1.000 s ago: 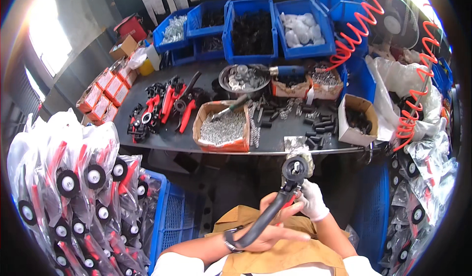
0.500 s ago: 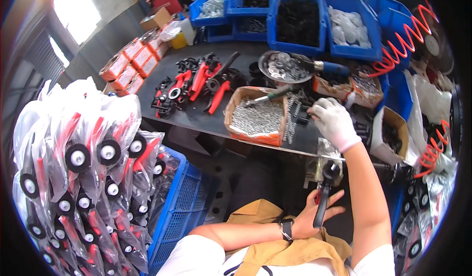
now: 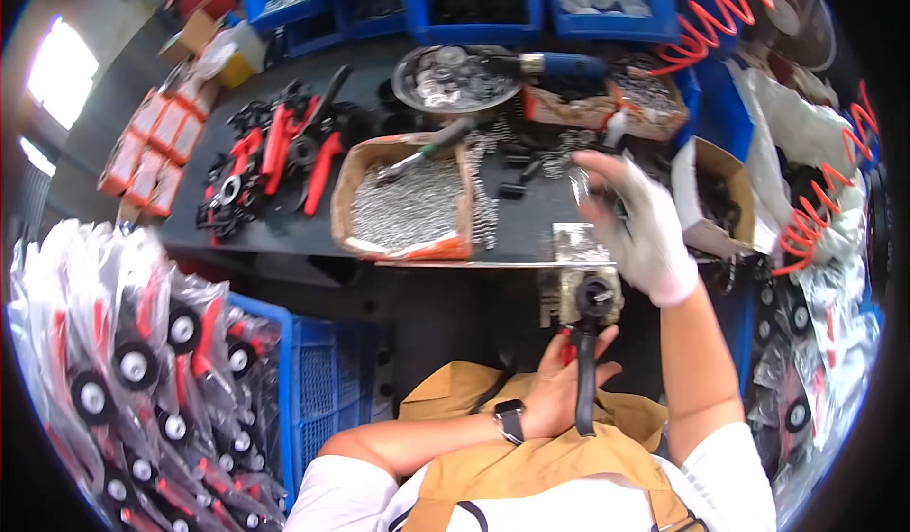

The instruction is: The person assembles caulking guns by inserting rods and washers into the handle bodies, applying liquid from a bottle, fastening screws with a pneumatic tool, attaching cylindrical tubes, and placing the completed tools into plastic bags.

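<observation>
My right hand [image 3: 645, 229], in a white glove with some bare fingertips showing, is raised above the bench edge. Its thumb and fingers are pinched around something small and shiny, blurred by motion. Below it, a metal fixture [image 3: 573, 243] at the bench edge carries a round black part [image 3: 595, 293] with a black lever handle [image 3: 586, 390] pointing toward me. My left hand [image 3: 552, 380], bare with a watch on its wrist, wraps round this handle from behind. Its fingertips stick out on the right side, and a bit of red shows beside them.
An open carton of small metal pins [image 3: 408, 205] has a green-handled tool across it. Red-and-black handle parts [image 3: 275, 148] are heaped to its left. A metal bowl [image 3: 455, 104] holds washers. Blue bins [image 3: 474, 32] line the back. Bagged wheeled parts [image 3: 133, 371] stand at left beside a blue crate [image 3: 327, 366].
My right hand has come away from the small black parts on the bench, nearer the fixture, with something small in its fingers. The view has shifted; my left hand stays at the handle.
</observation>
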